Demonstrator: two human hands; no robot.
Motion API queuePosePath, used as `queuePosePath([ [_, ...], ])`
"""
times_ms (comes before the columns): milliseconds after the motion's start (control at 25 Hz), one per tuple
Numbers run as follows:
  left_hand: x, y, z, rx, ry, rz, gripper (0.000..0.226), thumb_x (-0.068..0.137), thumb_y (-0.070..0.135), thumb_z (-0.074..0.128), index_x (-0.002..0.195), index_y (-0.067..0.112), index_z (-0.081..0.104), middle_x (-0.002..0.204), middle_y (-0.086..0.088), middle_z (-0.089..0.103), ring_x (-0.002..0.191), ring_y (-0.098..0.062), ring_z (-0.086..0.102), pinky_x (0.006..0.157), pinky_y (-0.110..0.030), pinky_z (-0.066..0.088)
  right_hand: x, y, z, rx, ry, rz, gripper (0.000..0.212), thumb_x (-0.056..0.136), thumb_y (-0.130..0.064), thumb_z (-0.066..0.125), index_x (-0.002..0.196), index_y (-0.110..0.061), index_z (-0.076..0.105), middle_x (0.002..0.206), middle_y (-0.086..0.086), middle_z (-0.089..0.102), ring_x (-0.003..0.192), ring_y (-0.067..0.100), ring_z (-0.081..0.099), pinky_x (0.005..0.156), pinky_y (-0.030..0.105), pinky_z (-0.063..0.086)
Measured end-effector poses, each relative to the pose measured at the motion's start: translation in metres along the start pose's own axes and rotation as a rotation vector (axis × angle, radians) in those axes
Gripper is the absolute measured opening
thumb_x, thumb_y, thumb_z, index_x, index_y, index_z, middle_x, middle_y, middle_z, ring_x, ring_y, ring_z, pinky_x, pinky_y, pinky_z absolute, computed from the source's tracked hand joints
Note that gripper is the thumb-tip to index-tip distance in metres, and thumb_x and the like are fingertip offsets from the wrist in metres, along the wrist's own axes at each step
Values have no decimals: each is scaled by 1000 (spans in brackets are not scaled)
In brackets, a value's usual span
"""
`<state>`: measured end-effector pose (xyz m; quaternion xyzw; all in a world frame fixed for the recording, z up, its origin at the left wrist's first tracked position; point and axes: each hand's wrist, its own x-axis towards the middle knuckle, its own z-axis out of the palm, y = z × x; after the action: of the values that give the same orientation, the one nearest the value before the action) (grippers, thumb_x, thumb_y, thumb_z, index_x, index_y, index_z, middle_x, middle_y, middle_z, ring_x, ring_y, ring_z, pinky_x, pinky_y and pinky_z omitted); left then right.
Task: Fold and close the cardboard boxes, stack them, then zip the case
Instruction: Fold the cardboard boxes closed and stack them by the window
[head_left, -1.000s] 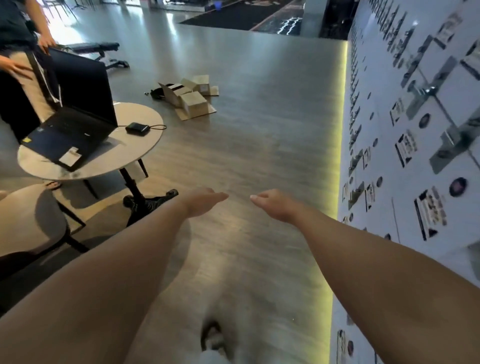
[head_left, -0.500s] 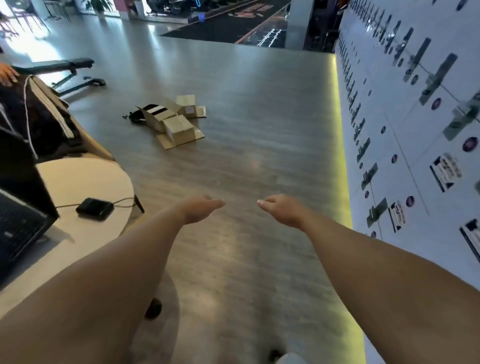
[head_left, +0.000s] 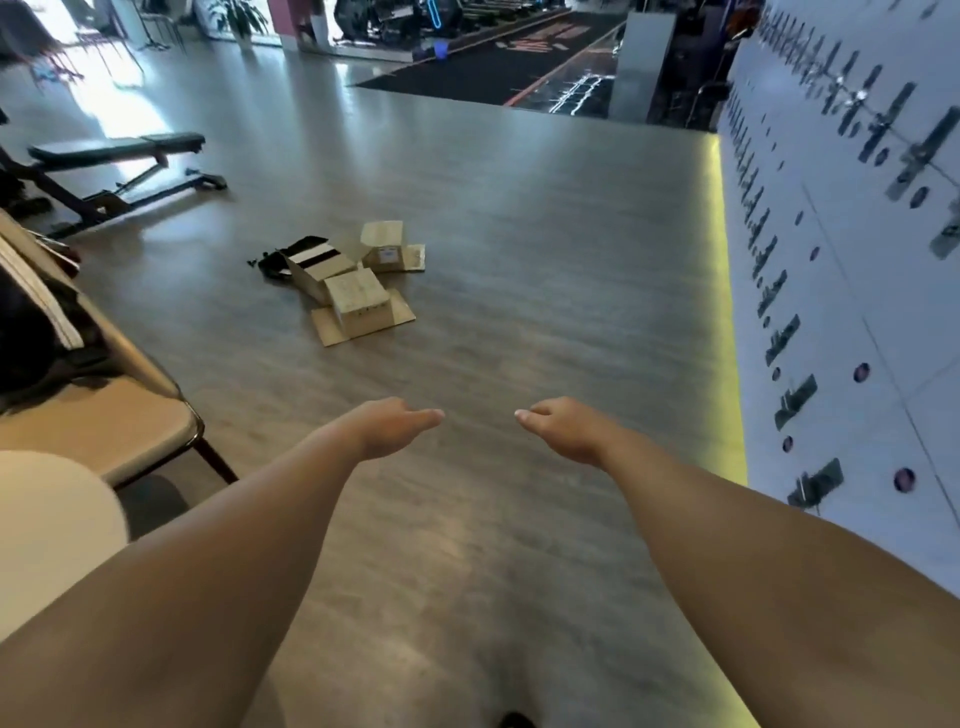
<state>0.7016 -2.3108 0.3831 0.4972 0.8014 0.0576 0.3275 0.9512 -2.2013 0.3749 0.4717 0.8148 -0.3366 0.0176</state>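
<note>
Three cardboard boxes lie on the grey floor ahead. The nearest box stands with its flaps spread flat on the floor. Behind it a longer box lies open, and a third box sits at the back with one flap out. A black case lies partly hidden behind the long box. My left hand and my right hand are stretched out in front of me, palms down, fingers loosely extended, holding nothing. Both are well short of the boxes.
A tan chair with dark clothing on it stands at the left, with a round white table edge below it. A black weight bench is further back left. A white wall with a lit yellow base runs along the right.
The view has moved forward past the round table and laptop; the boxes are nearer and more central. Both hands stay stretched out and empty.
</note>
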Motion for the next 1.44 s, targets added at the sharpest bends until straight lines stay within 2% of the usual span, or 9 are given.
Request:
queuePosePath([
  [120,70,9,-39,-33,25,-29,84,85,79,41,144,21,52,150,-5,48,138,-27,42,110,-41,33,85,-3,-33,14,-9,-32,54,102,-54,47,117,-8,70,124,12,68,116,29,61,100,37,47],
  [280,179,6,-91,-67,47,-59,81,86,77,42,145,21,51,149,-5,49,136,-27,45,110,-41,35,211,-8,-64,-18,-42,-60,55,99,-59,46,120,-14,70,129,7,67,120,27,60,103,39,46],
  [480,316,-2,-171,-119,75,-52,81,87,77,42,144,20,52,149,-5,50,136,-27,45,108,-39,35,362,-28,-114,-69,-64,-49,59,95,-66,44,118,-18,69,126,5,68,117,25,60,103,41,47],
  [640,416,1,-233,-113,64,-77,80,88,76,42,145,19,51,150,-5,48,138,-27,43,111,-39,34,473,-46,-156,-74,-66,-52,66,92,-68,42,130,-20,65,137,3,63,128,26,56,107,40,44],
  [880,566,-5,-304,-154,79,-143,79,90,73,43,147,18,48,153,-6,45,140,-27,40,113,-40,31,642,-57,-193,-41,-120,-53,67,92,-69,45,135,-21,62,142,2,60,131,24,53,109,39,42],
  [1160,735,-5,-395,-193,88,-248,73,92,71,40,144,21,51,151,-4,46,139,-25,41,113,-40,31,862,-92,-263,-22,-177,-98,87,82,-76,44,148,-20,49,153,3,50,139,24,47,114,42,38],
  [1440,862,-49,-468,-315,100,-411,81,85,79,38,146,26,49,148,-1,51,134,-24,47,112,-44,36,1054,-153,-291,-153,-326,-187,74,94,-69,46,150,-21,48,152,2,50,137,24,48,109,38,41],
])
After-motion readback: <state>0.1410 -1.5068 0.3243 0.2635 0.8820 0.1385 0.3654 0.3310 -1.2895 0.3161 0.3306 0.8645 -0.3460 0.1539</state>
